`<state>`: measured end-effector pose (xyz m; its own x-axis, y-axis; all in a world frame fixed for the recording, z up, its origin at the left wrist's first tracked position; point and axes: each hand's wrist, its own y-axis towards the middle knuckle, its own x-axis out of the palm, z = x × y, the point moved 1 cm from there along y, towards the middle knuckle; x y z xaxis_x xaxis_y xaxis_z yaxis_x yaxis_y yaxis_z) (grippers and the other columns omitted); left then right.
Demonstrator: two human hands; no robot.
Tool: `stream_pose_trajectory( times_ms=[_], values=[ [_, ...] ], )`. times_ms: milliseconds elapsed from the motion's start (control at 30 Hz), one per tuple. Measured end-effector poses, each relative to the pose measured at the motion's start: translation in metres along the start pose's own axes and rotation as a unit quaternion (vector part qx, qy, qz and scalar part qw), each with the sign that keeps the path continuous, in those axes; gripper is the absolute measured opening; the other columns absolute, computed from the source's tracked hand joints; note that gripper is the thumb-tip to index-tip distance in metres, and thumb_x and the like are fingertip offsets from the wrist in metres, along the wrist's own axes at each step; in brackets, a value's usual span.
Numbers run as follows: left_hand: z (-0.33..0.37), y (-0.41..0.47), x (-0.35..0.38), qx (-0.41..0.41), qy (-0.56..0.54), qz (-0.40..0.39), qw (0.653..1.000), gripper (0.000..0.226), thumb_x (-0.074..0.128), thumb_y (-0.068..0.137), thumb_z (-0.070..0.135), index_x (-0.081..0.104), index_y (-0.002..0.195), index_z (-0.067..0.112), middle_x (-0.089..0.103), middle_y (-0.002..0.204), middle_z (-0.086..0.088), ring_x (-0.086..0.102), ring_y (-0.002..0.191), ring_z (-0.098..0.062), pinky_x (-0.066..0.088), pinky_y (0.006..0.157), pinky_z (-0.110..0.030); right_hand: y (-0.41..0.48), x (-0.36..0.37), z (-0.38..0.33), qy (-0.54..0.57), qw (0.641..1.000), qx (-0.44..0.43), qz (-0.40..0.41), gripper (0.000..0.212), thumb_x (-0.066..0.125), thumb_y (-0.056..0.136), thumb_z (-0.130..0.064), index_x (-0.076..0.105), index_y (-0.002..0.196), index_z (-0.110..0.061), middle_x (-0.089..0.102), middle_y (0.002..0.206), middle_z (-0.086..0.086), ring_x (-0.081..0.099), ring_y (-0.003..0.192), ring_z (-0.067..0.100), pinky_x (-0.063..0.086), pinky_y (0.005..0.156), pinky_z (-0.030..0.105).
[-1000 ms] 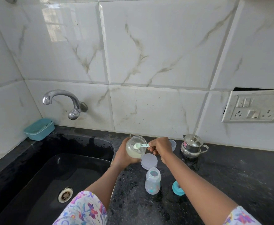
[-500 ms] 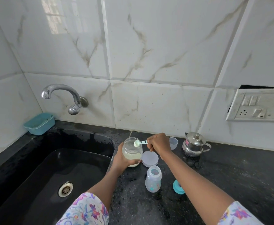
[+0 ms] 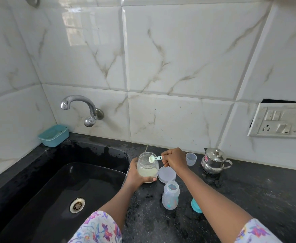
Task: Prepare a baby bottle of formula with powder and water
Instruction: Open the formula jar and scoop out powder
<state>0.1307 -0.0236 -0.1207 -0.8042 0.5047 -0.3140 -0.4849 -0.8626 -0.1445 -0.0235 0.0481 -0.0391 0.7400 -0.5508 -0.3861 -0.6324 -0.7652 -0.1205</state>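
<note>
Cream powder fills roughly the lower half of the clear jar, which is lidless and sits at the edge of the black counter, by the sink. The left hand is wrapped round the jar's lower part, fingertips curled across its front. The right hand pinches the handle of the scoop with curled fingers. The scoop's bowl is over the jar mouth, and I cannot tell whether it holds powder.

Just right of the jar a white lid lies flat. Nearer the person the bottle stands upright and open-topped, with nothing visible inside. A teal ring lies beside it, partly hidden by the right forearm. Beyond the right hand stand a small clear cup, seemingly empty, and a lidded steel pot, its contents hidden. A teal tray sits in the corner near the tap.
</note>
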Motion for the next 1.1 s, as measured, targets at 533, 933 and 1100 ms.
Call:
stream_pose_trajectory(
  times_ms=[533, 933, 1100],
  values=[
    [0.005, -0.051, -0.019, 0.061, 0.074, 0.049, 0.994, 0.074, 0.079, 0.068, 0.018, 0.041, 0.131, 0.018, 0.05, 0.121, 0.004, 0.049, 0.111, -0.01, 0.039, 0.09, -0.021, -0.014, -0.005, -0.002, 0.161, 0.983, 0.084, 0.006, 0.01, 0.058, 0.076, 0.015, 0.067, 0.08, 0.012, 0.062, 0.065, 0.022, 0.054, 0.053, 0.027, 0.049, 0.056, 0.033],
    [0.021, -0.08, 0.051, 0.032, 0.096, -0.141, 0.985, 0.097, 0.085, 0.061, 0.02, 0.029, 0.141, 0.019, 0.041, 0.141, 0.002, 0.039, 0.129, -0.016, 0.034, 0.109, -0.032, -0.05, -0.054, 0.019, 0.176, 0.98, 0.086, 0.025, 0.02, 0.049, 0.085, 0.014, 0.061, 0.073, 0.004, 0.055, 0.059, 0.015, 0.051, 0.054, 0.022, 0.047, 0.051, 0.026],
    [0.025, -0.083, 0.063, 0.058, 0.107, -0.105, 0.987, 0.078, 0.079, 0.07, 0.02, 0.037, 0.136, 0.021, 0.051, 0.134, -0.001, 0.046, 0.124, -0.021, 0.04, 0.104, -0.036, -0.067, -0.071, 0.035, 0.157, 0.982, 0.097, 0.032, 0.013, 0.05, 0.086, 0.014, 0.062, 0.085, 0.011, 0.057, 0.063, 0.016, 0.053, 0.055, 0.021, 0.048, 0.044, 0.021]
  ],
)
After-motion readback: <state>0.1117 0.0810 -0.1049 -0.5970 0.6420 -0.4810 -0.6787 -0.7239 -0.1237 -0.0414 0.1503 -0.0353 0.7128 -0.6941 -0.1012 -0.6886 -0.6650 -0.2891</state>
